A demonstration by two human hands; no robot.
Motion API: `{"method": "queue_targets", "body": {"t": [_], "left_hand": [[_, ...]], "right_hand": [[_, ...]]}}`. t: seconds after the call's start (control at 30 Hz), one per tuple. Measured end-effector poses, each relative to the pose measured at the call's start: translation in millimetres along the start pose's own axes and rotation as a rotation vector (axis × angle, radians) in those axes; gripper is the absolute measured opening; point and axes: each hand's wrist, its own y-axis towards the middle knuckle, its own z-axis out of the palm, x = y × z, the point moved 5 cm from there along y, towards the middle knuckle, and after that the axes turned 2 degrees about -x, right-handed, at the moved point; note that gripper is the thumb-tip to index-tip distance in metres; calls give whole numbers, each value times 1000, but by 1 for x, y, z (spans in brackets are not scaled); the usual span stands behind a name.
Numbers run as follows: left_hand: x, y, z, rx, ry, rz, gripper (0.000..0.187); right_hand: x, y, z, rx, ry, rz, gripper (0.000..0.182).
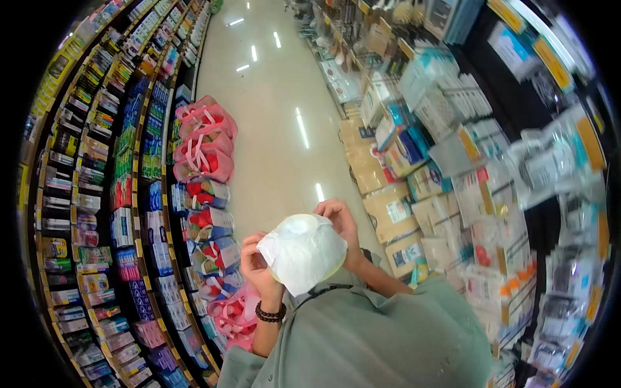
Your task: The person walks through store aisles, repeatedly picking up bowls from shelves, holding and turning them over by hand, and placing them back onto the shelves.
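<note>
In front of my body I hold a white, rounded item with a thin, crinkled surface (304,255); it looks like paper or plastic film, with a pale yellow edge along parts of its rim. My left hand (257,264) grips its left side, fingers bent at the edge and a dark beaded bracelet on the wrist. On the opposite side my right hand (339,226) pinches the upper right edge. The white item covers parts of both hands' fingertips, and its exact kind cannot be made out.
A shop aisle with a shiny floor (272,149) runs ahead. Shelves of small boxed goods (123,226) line the left, with pink bags (206,139) and red-and-blue packs along their foot. Hanging packets (479,200) and brown paper packs (388,213) fill the right side.
</note>
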Motion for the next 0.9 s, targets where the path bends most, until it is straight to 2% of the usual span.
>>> {"method": "queue_targets", "body": {"t": [0.07, 0.1, 0.13, 0.23, 0.33, 0.4, 0.47, 0.57, 0.63, 0.67, 0.8, 0.9], "left_hand": [[-4, -10, -5, -90, -119, -159, 41], [42, 78, 38, -137, -200, -106, 40], [43, 76, 34, -167, -186, -171, 39], [68, 127, 48, -171, -209, -172, 33], [106, 179, 68, -97, -191, -114, 30], [130, 217, 91, -59, -320, -116, 29], [156, 256, 109, 13, -333, -96, 29], [194, 315, 132, 106, -472, -179, 29], [221, 370, 148, 61, -517, -305, 29], [232, 392, 153, 33, -530, -384, 29], [248, 501, 173, 98, -546, -228, 30], [276, 561, 179, 78, -600, -331, 31]], "right_hand": [[-3, -11, 8, -9, 196, 153, 25], [-4, 97, -16, 13, 140, 144, 25], [-6, 89, -14, -61, 146, 236, 26], [-29, 122, -20, -101, 98, 269, 27], [-41, 170, -38, -108, -41, 253, 27], [-47, 209, -48, -123, -55, 259, 29], [-49, 255, -60, -148, -84, 163, 30], [-67, 322, -78, -174, -95, 90, 34], [-66, 378, -79, -140, -177, 11, 35], [-69, 402, -77, -157, -165, 33, 36], [-67, 518, -63, -135, -192, 82, 39], [-84, 576, -58, -136, -236, 109, 39]]}}
